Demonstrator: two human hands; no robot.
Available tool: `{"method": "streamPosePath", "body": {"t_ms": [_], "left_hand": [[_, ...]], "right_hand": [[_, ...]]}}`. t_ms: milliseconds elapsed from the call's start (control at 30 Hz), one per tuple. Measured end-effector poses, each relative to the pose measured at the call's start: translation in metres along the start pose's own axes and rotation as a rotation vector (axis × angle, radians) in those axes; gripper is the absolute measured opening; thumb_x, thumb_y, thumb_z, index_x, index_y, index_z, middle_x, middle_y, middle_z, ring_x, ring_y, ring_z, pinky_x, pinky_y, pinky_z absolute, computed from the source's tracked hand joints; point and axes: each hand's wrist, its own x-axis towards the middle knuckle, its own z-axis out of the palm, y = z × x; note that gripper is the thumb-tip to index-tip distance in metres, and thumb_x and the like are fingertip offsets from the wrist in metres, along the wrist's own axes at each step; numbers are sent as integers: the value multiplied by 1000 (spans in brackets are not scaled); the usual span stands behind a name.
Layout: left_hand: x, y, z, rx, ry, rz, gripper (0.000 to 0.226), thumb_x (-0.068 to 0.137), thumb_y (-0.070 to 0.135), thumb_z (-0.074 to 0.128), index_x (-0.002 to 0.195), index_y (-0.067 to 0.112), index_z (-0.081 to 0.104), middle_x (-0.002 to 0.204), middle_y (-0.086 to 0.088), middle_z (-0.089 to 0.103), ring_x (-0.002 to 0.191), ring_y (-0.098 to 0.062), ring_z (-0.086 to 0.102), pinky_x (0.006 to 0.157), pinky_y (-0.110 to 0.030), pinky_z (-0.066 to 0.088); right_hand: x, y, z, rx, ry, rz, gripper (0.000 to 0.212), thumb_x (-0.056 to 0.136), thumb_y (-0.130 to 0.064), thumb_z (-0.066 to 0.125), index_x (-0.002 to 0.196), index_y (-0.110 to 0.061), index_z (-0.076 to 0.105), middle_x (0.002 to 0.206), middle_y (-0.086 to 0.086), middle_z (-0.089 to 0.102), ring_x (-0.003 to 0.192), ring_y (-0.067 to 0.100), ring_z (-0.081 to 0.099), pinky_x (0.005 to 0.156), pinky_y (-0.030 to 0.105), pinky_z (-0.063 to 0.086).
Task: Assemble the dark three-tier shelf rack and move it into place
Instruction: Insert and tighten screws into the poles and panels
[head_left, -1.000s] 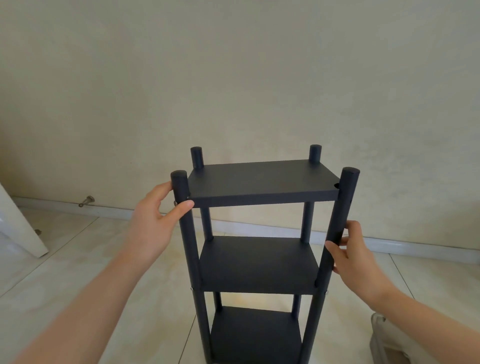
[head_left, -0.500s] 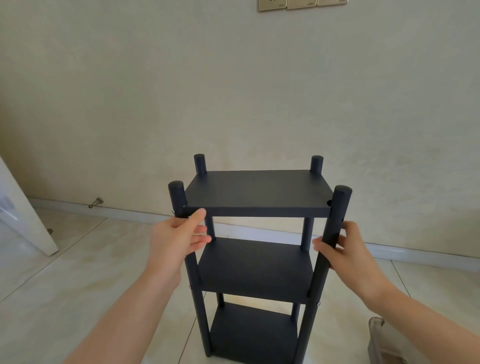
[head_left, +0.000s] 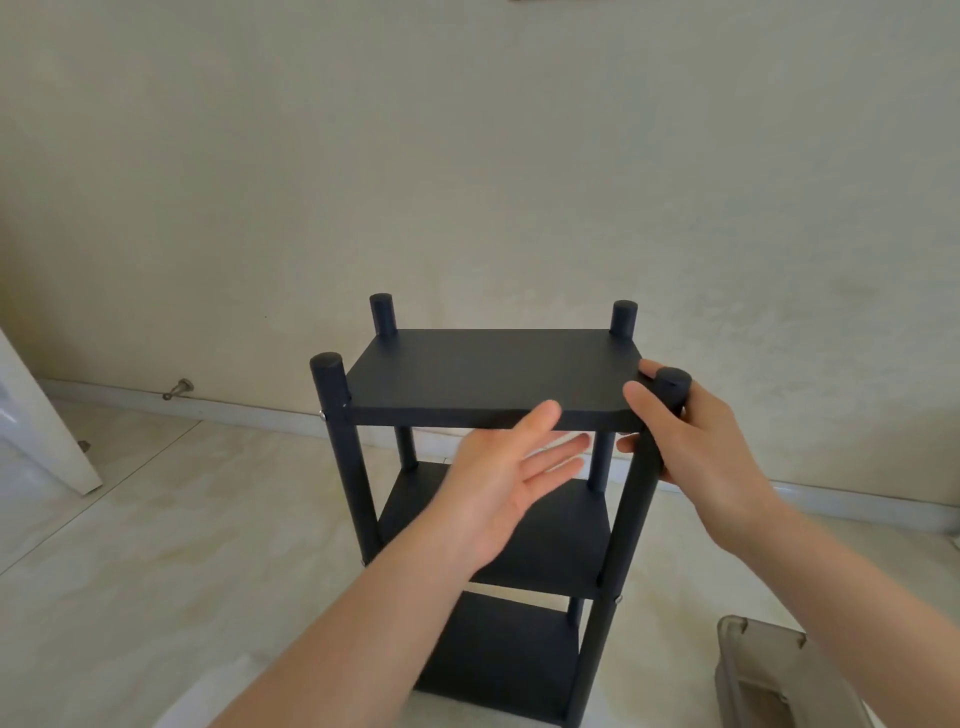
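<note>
The dark three-tier shelf rack (head_left: 561, 540) stands upright on the tiled floor (head_left: 156, 519), with the wall (head_left: 467, 156) behind it, and looks fully built: three shelves on four posts. My right hand (head_left: 722, 452) has its grip curled round the rack's front right post (head_left: 631, 509), just below its cap. My left hand (head_left: 504, 483) hovers spread, holding nothing, before the rack's top shelf (head_left: 493, 379). I judge that only shifting it into place is left
</note>
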Motion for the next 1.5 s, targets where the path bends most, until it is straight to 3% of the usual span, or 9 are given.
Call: {"method": "streamPosePath", "body": {"t_ms": [167,467,700,833,1033,1133,1300,1433,1500], "left_hand": [[14,-20,23,19,-82,18,28,94,17,70,121,9,67,114,-11,75,109,-27,71,84,-27,59],[20,-28,20,27,-50,42,28,94,11,68,121,6,68,116,-13,74,109,-27,72,88,-28,59],[20,-30,18,49,-58,64,26,91,13,70,116,9,70,114,-12,75,107,-26,72,85,-27,59],[19,-30,16,76,-92,71,27,93,13,68,120,9,68,117,-10,74,108,-25,72,87,-28,59],[19,-31,14,37,-132,76,34,83,18,74,115,8,70,111,-10,76,108,-30,71,85,-29,59],[20,-30,11,52,-164,84,32,85,18,73,116,9,71,117,-11,74,110,-29,71,85,-28,59],[22,-30,8,158,-191,115,48,84,27,69,129,14,61,122,-7,72,114,-25,69,91,-28,57],[25,-26,1,182,-196,107,38,85,26,66,122,16,65,122,-6,72,113,-25,69,88,-26,57],[27,-22,-3,201,-191,84,30,86,26,65,114,15,71,120,-6,73,112,-25,70,84,-24,57]], "right_hand": [[3,4,-1,6,18,2,41,96,-29,63,135,-32,54,114,-5,67,105,17,66,100,45,51],[6,7,-8,-87,25,4,43,90,-26,66,132,-31,59,108,-8,71,101,18,69,97,47,53],[0,1,-24,-111,-113,11,41,90,-29,69,127,-37,54,115,-9,67,110,16,64,93,42,56],[-5,-5,-37,-131,-143,-41,31,90,-20,69,119,-30,64,120,-12,66,102,6,68,85,30,58],[-9,-10,-49,-132,-262,-64,34,93,-5,61,116,-30,68,116,-14,71,107,5,67,100,32,50],[-10,-13,-56,-252,-298,-168,45,93,-1,60,122,-35,62,117,-20,69,116,-3,59,105,29,44],[-9,-9,-61,-417,-357,-247,29,100,-15,53,120,-37,54,125,-23,61,129,1,50,110,38,40],[-15,-4,-53,-614,-258,-364,32,101,-28,51,127,-45,42,136,-37,41,134,0,34,102,9,28],[-17,-3,-47,-700,-215,-369,44,101,-33,50,143,-34,37,155,-24,24,147,3,14,111,18,22]]}}
